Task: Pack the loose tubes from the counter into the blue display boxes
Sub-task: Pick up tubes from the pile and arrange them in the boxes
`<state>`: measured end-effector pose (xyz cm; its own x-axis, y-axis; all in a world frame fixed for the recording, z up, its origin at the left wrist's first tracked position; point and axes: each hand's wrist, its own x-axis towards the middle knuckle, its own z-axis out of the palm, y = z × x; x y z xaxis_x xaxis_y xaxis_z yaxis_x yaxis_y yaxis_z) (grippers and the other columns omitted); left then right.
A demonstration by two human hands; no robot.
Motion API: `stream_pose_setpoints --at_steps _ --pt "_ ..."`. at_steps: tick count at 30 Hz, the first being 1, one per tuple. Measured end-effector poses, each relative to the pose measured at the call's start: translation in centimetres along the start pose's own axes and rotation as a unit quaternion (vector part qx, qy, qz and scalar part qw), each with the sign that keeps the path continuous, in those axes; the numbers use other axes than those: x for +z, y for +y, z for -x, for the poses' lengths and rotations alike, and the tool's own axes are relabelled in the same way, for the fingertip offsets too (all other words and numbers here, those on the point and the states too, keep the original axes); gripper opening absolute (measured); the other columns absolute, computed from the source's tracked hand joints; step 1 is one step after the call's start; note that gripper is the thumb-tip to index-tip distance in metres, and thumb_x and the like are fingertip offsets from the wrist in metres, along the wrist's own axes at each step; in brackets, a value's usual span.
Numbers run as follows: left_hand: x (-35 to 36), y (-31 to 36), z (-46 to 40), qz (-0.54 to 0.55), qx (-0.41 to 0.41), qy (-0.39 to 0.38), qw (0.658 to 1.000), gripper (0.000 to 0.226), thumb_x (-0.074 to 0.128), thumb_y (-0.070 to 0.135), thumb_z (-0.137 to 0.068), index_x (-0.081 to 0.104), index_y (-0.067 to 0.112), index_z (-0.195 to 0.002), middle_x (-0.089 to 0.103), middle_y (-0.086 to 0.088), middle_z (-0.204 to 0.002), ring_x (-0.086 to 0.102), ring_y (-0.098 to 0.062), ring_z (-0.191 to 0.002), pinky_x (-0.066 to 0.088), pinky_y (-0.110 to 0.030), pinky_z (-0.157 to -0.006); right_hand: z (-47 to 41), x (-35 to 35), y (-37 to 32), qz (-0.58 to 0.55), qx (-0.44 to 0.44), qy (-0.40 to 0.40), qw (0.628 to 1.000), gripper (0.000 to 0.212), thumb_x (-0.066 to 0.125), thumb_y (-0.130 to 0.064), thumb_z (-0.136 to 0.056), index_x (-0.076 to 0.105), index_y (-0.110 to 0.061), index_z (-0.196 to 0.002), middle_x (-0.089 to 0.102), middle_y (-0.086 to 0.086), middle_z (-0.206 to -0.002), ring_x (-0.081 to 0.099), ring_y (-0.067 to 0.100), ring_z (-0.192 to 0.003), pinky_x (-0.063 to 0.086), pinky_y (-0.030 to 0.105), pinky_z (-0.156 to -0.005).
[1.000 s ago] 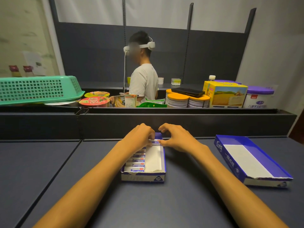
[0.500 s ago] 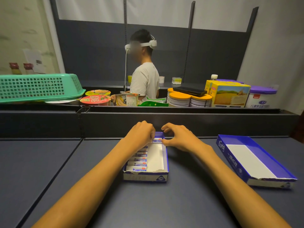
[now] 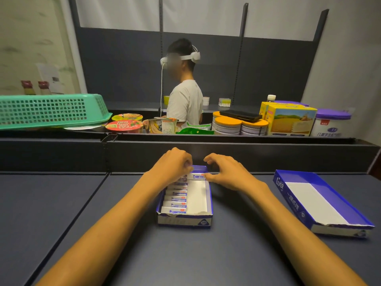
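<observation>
A blue display box (image 3: 208, 203) lies on the counter in front of me, with several white-and-blue tubes (image 3: 175, 200) stacked in a row along its left side. One more tube (image 3: 199, 176) lies crosswise at the box's far end. My left hand (image 3: 172, 165) curls over the far-left tubes, its fingertips on this tube's left end. My right hand (image 3: 224, 172) hovers at the far right corner, thumb touching the tube's right end, fingers loosely curled above it. A second blue display box (image 3: 288, 195) with a white floor sits to the right and holds nothing.
A raised dark ledge (image 3: 226, 149) runs behind the counter. On it stand a green basket (image 3: 51, 110), noodle cups (image 3: 123, 125), orange-lidded tins (image 3: 227, 125), a yellow carton (image 3: 290, 120) and a purple-lidded tub (image 3: 332, 122). A person in a white shirt (image 3: 185, 102) stands beyond.
My hands have drawn slightly apart over the box's far end. The right fingers have lifted, and the crosswise tube now shows between the hands.
</observation>
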<state>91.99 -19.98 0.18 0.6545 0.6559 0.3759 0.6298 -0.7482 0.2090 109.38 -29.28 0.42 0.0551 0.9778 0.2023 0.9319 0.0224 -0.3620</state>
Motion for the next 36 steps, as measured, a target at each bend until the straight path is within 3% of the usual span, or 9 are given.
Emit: stream_pose_setpoints --at_steps 5,9,17,26,36 --pt "-4.3 -1.4 2.8 0.039 -0.027 0.056 0.997 0.023 0.065 0.028 -0.09 0.069 0.016 -0.109 0.073 0.0 -0.099 0.068 -0.011 -0.086 0.058 -0.035 -0.08 0.3 -1.2 -0.8 -0.044 -0.016 0.054 0.997 0.045 0.065 -0.038 -0.089 0.05 -0.026 -0.13 0.057 -0.004 -0.132 0.054 0.01 -0.113 0.051 0.031 -0.09" --pt "-7.1 -3.2 6.6 -0.002 -0.08 0.063 0.995 0.03 0.064 0.032 -0.089 0.065 0.019 -0.116 0.071 0.001 -0.101 0.065 -0.012 -0.086 0.056 -0.035 -0.08 0.7 -1.1 -2.7 -0.055 -0.037 0.049 0.997 0.043 0.065 -0.034 -0.09 0.051 -0.026 -0.129 0.057 -0.003 -0.132 0.054 0.01 -0.114 0.05 0.034 -0.094" --pt "-11.1 -7.3 16.4 -0.077 -0.181 0.021 0.98 0.047 0.063 0.039 -0.088 0.055 0.022 -0.131 0.06 0.001 -0.126 0.057 -0.017 -0.114 0.05 -0.037 -0.095 2.2 1.6 -12.0 -0.025 -0.118 0.005 0.993 0.048 0.062 -0.035 -0.091 0.046 -0.026 -0.136 0.051 -0.003 -0.139 0.048 0.015 -0.125 0.045 0.038 -0.102" --pt "-17.4 -14.9 32.8 -0.151 -0.257 -0.043 0.954 0.055 0.055 0.052 -0.09 0.046 0.026 -0.138 0.046 0.0 -0.141 0.043 -0.021 -0.129 0.044 -0.042 -0.099 4.1 9.6 -27.2 0.053 -0.204 -0.04 0.977 0.057 0.06 -0.038 -0.091 0.041 -0.02 -0.141 0.042 0.004 -0.146 0.04 0.024 -0.132 0.037 0.039 -0.106" --pt "-27.3 -25.5 52.7 -0.167 -0.33 -0.037 0.928 0.055 0.053 0.055 -0.09 0.044 0.028 -0.138 0.045 0.001 -0.141 0.042 -0.02 -0.128 0.042 -0.039 -0.096 6.4 19.2 -50.4 0.047 -0.285 -0.067 0.955 0.055 0.059 -0.038 -0.093 0.04 -0.019 -0.141 0.04 0.004 -0.148 0.037 0.025 -0.133 0.035 0.04 -0.106"
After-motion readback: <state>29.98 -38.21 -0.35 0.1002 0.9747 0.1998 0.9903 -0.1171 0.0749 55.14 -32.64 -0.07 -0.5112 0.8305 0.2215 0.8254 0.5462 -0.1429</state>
